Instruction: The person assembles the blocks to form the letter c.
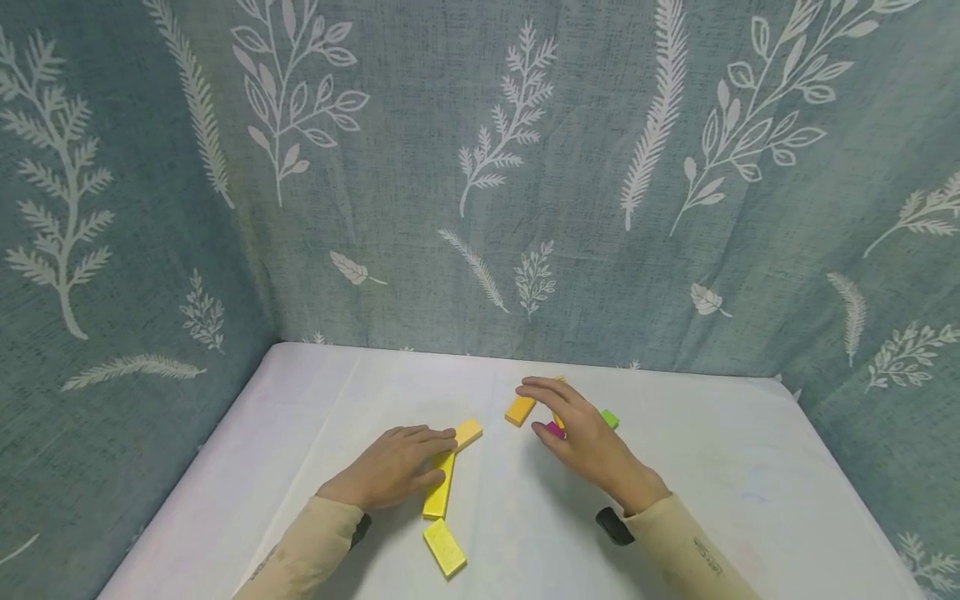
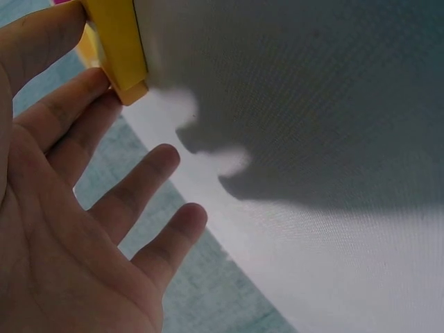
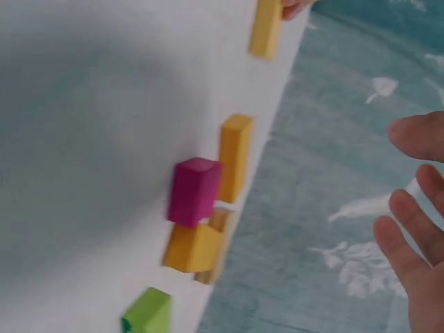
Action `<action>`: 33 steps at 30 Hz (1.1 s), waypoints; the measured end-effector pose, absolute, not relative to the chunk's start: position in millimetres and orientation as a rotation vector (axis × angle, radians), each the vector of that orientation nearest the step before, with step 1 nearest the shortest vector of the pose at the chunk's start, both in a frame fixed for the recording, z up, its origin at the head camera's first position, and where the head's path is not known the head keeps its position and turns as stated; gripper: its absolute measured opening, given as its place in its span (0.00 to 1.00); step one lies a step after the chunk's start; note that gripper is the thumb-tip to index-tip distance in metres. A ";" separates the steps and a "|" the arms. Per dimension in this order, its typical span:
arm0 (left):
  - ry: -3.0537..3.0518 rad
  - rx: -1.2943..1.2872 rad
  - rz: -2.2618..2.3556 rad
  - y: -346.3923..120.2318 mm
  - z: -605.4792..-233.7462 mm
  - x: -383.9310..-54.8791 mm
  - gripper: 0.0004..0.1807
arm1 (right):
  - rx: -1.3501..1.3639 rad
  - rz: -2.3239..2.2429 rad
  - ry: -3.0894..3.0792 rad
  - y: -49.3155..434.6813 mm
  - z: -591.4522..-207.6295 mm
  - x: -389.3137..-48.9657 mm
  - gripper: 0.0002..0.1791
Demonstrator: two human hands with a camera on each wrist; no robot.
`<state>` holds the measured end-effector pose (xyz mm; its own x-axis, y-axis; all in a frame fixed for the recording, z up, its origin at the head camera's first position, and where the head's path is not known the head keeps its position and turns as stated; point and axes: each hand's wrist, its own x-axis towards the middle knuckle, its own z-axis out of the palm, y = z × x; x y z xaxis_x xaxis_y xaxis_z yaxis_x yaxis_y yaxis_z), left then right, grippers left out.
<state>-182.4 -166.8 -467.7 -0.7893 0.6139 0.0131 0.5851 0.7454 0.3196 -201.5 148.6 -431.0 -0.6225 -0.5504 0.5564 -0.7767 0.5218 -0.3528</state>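
Loosely spread, the left hand (image 1: 393, 465) rests its thumb and foremost fingertips against the blocks rather than clasping them; its other fingers fan out past the end. Fingers apart and holding nothing, the right hand (image 1: 588, 440) hovers at two o'clock from it. Leafy cloth (image 1: 420, 275) fills twelve o'clock, behind a white table (image 1: 738, 467). Longest of the blocks, the yellow bar (image 1: 439, 493) lies under the left thumb; it looks rigid, light and hard to damage, its smooth faces perhaps a little slippery under dry fingers. Best hold, I judge, is thumb and fingers across its two long sides near the middle, as a push at one end would likely swivel it. Just off its six o'clock end sits a shorter yellow block (image 1: 445, 548), easily pinched across its narrow width. At one o'clock a pale orange block (image 1: 469, 432) meets the bar by the left fingertips, so a clumsy nudge there could shift both. At two o'clock, by the right hand, is an orange block (image 1: 517, 412), and close to that a magenta block (image 3: 193, 194), better lifted from above, its neighbours being so near. Least of it shows of the green block (image 3: 149, 312), at the group's outer edge, apart enough for a simple pinch
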 end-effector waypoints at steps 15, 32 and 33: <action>2.844 0.990 0.489 -165.4 -467.6 -183.2 0.23 | 1.057 0.837 -2.592 147.0 -454.7 -243.9 0.30; 2.865 0.990 0.473 -165.8 -470.0 -183.2 0.23 | 1.034 0.732 -2.872 135.3 -465.7 -257.6 0.29; 2.865 0.994 0.476 -165.8 -470.1 -183.1 0.23 | 1.022 0.731 -2.896 134.7 -466.2 -258.0 0.30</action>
